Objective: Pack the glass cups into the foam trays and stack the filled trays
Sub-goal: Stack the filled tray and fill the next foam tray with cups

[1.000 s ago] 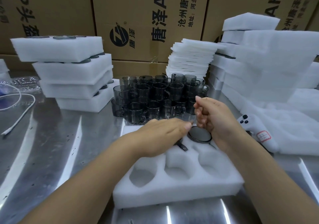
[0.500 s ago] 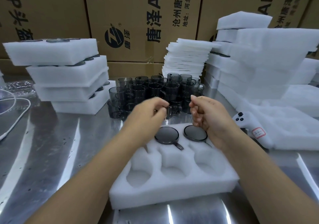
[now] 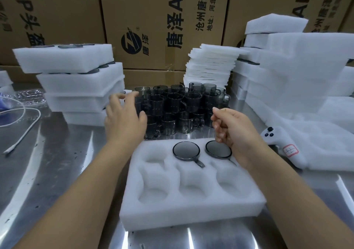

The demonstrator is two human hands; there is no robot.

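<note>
A person is standing at a steel table (image 3: 57, 172), both bare hands hovering just above the far edge of a white foam tray (image 3: 191, 210). The left hand (image 3: 124, 118) is spreading its fingers wide and is empty, over the left edge of a tight cluster of smoky grey glass cups (image 3: 172, 110) standing just beyond both hands; I cannot tell whether it is touching one. The right hand (image 3: 229, 128) is hanging with fingers curled in, holding nothing visible. The tray is offering six pockets. Two packed cups (image 3: 186, 151) are filling the far middle and far right ones beside the right hand, with dark rims flush with the foam and handles lying in slots. The far left pocket and the three near ones are sitting empty. The cups are looking thin, hard, slick and breakable, yet light enough for one hand. Gripping round the body or pinching the handle seems safest, since they are crowding together. The foam is looking soft and nearly weightless. Left of the left hand, filled trays (image 3: 76, 80) are sitting stacked.
</note>
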